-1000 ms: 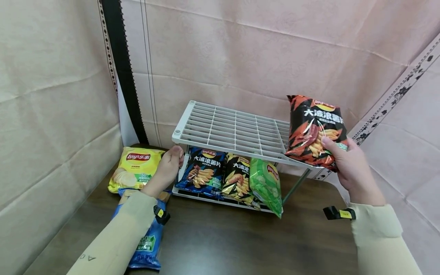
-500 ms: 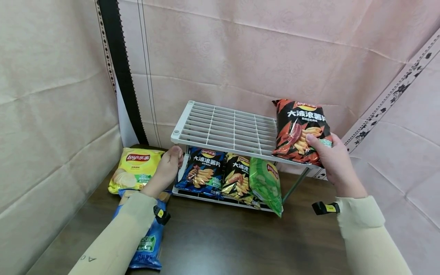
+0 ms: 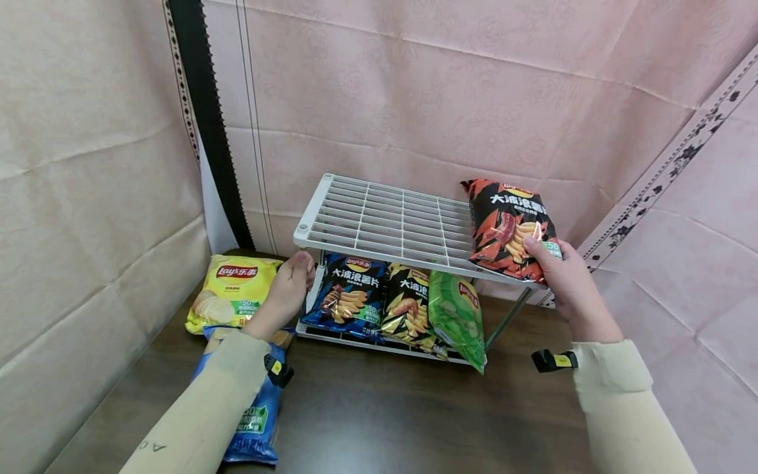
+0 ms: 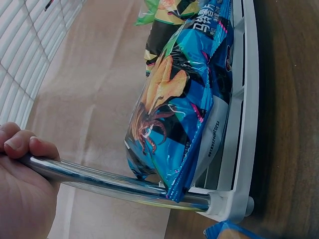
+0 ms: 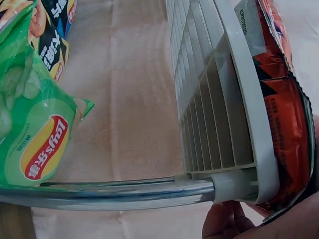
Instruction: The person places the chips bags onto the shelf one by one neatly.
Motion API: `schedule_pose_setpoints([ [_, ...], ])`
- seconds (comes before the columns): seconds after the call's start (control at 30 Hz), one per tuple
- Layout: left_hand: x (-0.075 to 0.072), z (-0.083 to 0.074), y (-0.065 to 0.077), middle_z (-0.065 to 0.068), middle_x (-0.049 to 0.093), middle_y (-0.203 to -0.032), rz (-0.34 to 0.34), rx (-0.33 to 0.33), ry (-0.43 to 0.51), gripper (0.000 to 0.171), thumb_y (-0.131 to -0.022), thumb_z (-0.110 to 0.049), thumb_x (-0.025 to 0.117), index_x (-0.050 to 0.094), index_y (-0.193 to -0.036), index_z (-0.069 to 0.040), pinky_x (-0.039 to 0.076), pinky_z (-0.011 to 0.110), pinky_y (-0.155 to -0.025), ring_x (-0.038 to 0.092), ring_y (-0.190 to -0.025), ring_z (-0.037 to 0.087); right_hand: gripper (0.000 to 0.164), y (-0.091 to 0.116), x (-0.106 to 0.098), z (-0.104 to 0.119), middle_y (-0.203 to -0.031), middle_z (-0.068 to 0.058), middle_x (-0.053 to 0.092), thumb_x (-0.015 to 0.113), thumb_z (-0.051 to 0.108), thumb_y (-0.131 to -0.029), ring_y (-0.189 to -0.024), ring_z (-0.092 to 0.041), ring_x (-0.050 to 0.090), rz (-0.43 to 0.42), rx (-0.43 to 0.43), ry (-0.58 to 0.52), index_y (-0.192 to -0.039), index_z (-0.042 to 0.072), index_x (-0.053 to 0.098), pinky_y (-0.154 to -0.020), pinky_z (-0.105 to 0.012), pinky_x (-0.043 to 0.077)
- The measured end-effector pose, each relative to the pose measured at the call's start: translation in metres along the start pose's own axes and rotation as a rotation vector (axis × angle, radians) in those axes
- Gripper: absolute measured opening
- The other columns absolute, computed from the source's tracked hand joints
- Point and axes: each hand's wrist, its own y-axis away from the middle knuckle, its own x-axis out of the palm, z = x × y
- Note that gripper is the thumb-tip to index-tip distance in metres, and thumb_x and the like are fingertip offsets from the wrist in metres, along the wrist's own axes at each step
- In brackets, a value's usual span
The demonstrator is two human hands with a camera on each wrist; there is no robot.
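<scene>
Pinches one red-and-black bag (image 3: 514, 232) in the right hand (image 3: 571, 283), over the right end of the upper shelf (image 3: 315, 205). Curls the left hand (image 3: 290, 281) round one chrome post (image 4: 114, 184). Sees three on the lower shelf (image 4: 250, 99): one dark blue bag (image 3: 347, 297), one black bag (image 3: 408, 308), one green bag (image 3: 456, 316); two on the table (image 3: 414, 415): one yellow bag (image 3: 233, 286), one blue bag (image 3: 260, 398).

Creased pale pink cloth hangings (image 3: 462, 99): behind and at both sides, walling in a booth-like corner
Dark brown wood-grain tabletop (image 3: 414, 408): spread between the hangings
White slatted two-tier rack (image 3: 379, 251): holding glossy, brightly printed crisp bags (image 3: 346, 296) — a shop-shelf look
Place: a makeshift indoor booth — home, lab or office, cannot tell
</scene>
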Motion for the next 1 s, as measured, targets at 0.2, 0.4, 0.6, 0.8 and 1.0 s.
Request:
schedule_pose_setpoints([
  [0.2, 0.0, 0.0, -0.001, 0.012, 0.035, -0.065, 0.002, 0.008, 0.009, 0.049, -0.098, -0.036, 0.019, 0.038, -0.078, 0.005, 0.031, 0.029, -0.055, 0.038, -0.058, 0.026, 0.086, -0.001, 0.0, 0.002, -0.101, 0.002, 0.054, 0.056, 0.061, -0.074, -0.08, -0.006, 0.056, 0.023, -0.019, 0.003, -0.136, 0.011, 0.023, -0.068, -0.02, 0.044],
  [0.4, 0.0, 0.002, -0.001, 0.013, 0.035, -0.065, 0.002, 0.008, 0.013, 0.047, -0.099, -0.033, 0.018, 0.037, -0.078, 0.004, 0.031, 0.029, -0.055, 0.037, -0.058, 0.026, 0.074, -0.003, 0.001, 0.003, -0.087, 0.006, 0.06, 0.055, 0.056, -0.078, -0.074, -0.007, 0.059, 0.08, -0.061, -0.032, -0.129, 0.01, 0.03, -0.065, -0.021, 0.046],
  [0.6, 0.0, 0.001, -0.002, 0.015, 0.036, -0.066, -0.006, 0.008, 0.015, 0.044, -0.1, -0.028, 0.018, 0.037, -0.078, 0.005, 0.031, 0.029, -0.055, 0.037, -0.058, 0.026, 0.076, -0.003, -0.001, 0.002, -0.092, 0.005, 0.059, 0.053, 0.058, -0.078, -0.077, -0.007, 0.059, 0.09, -0.06, -0.014, -0.132, 0.01, 0.029, -0.066, -0.022, 0.046],
  [0.8, 0.0, 0.0, -0.001, 0.014, 0.035, -0.065, -0.004, -0.002, 0.01, 0.044, -0.099, -0.029, 0.019, 0.037, -0.077, 0.004, 0.031, 0.029, -0.056, 0.038, -0.058, 0.025, 0.08, -0.002, -0.002, 0.0, -0.095, 0.004, 0.059, 0.053, 0.056, -0.079, -0.079, -0.007, 0.059, 0.117, -0.062, -0.05, -0.138, 0.009, 0.023, -0.068, -0.021, 0.046],
  [1.0, 0.001, 0.002, -0.002, 0.014, 0.035, -0.065, -0.001, 0.003, 0.022, 0.047, -0.099, -0.031, 0.018, 0.037, -0.077, 0.006, 0.031, 0.029, -0.055, 0.037, -0.057, 0.025, 0.079, 0.004, -0.009, -0.01, -0.114, 0.001, 0.048, 0.05, 0.052, -0.084, -0.095, -0.006, 0.054, 0.167, -0.082, -0.194, -0.142, 0.012, 0.013, -0.075, -0.018, 0.044],
])
